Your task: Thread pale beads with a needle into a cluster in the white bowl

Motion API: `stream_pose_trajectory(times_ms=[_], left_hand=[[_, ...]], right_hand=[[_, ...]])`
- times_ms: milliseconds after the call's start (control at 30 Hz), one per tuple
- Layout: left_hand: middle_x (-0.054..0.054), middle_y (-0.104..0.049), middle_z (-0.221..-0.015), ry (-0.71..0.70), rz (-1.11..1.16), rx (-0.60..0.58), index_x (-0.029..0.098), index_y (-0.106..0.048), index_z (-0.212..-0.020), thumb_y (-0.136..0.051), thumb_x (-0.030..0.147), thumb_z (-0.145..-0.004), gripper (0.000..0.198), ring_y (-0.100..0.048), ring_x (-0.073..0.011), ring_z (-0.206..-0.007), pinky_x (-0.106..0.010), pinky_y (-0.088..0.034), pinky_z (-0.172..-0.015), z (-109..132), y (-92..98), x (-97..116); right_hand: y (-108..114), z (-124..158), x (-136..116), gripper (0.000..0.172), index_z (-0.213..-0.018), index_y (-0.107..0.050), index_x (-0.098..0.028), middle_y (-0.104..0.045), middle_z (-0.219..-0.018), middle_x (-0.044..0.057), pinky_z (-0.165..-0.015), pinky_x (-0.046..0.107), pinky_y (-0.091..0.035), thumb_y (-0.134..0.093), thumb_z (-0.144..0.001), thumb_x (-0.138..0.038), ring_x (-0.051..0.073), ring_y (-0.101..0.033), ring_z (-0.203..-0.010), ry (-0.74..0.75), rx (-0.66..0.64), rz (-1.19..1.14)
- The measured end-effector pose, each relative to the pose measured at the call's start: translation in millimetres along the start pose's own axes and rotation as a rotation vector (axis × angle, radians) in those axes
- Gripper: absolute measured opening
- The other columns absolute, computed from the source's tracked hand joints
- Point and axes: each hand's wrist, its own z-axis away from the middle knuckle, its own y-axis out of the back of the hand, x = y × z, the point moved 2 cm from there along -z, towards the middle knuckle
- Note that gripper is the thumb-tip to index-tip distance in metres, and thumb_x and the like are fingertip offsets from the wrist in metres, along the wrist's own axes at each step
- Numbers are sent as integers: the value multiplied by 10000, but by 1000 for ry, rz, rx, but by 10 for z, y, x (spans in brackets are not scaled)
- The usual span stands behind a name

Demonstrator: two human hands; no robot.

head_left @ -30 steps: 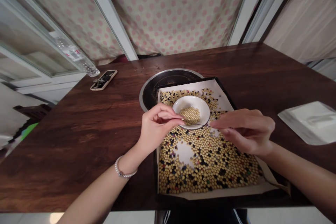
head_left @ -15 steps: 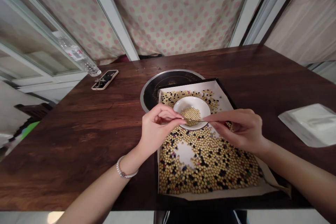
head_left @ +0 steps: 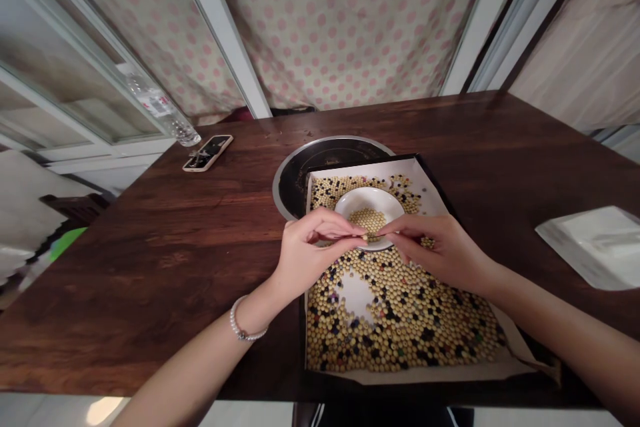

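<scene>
My left hand (head_left: 313, 248) is pinched shut over the near rim of a white bowl (head_left: 350, 202), with a small pale bead (head_left: 365, 238) at its fingertips. My right hand (head_left: 440, 250) is also pinched, its fingertips almost touching the left ones; what it holds is too thin to make out. The bowl holds a small heap of pale beads (head_left: 369, 219). It stands in a paper-lined black tray (head_left: 430, 180) covered with pale, black and coloured beads (head_left: 410, 320). A bare patch of paper (head_left: 356, 293) shows among them.
A round black hob (head_left: 320, 160) is set into the dark wooden table (head_left: 175, 247) behind the tray. A phone (head_left: 208, 152) and a plastic bottle (head_left: 160, 110) lie at the far left. A white packet (head_left: 595, 243) lies at the right edge.
My right hand has moved left along a thin strand until its fingertips nearly meet the left ones. The left hand has stayed pinched at the bowl's rim. The view shifted slightly.
</scene>
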Motion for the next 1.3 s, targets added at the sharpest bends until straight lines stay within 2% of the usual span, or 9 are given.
stream_pose_trajectory(times_ms=[133,367,533,800,1300], left_hand=[[-1,-736,-813,61,57,9,214,-588,-770,-719,72,-669,218,-711,-180,-753,-288,-632,-709,-13,1,-35],[-8,-732,-813,68,133,131,199,-578,-768,-694,59,-684,200,-706,-162,-787,-277,-611,-765,-62,36,-106],[-23,-721,-823,102,127,166,192,-566,-777,-675,100,-715,155,-702,-157,-789,-273,-611,-742,-93,52,-128],[-19,-726,-810,134,137,221,200,-547,-862,-659,139,-742,175,-702,-152,-770,-239,-614,-669,-99,63,-150],[-14,-730,-828,82,79,237,201,-529,-862,-679,114,-731,217,-703,-157,-805,-252,-600,-741,-79,61,-147]], right_hand=[[-6,10,26,169,-890,-641,-174,-570,-549,-33,-480,204,-414,-495,-863,-254,77,-522,-480,-22,-27,-40],[17,19,66,118,-867,-621,-165,-574,-557,-21,-476,222,-424,-529,-840,-234,95,-527,-484,-38,84,-53],[34,16,74,115,-857,-621,-169,-582,-562,-9,-467,232,-426,-521,-837,-224,107,-525,-487,-46,128,-2],[39,11,88,114,-835,-624,-168,-610,-595,7,-452,228,-412,-519,-824,-213,109,-524,-497,-42,128,48],[31,20,90,102,-829,-625,-164,-584,-575,-4,-456,226,-387,-532,-804,-197,98,-475,-480,-56,130,54]])
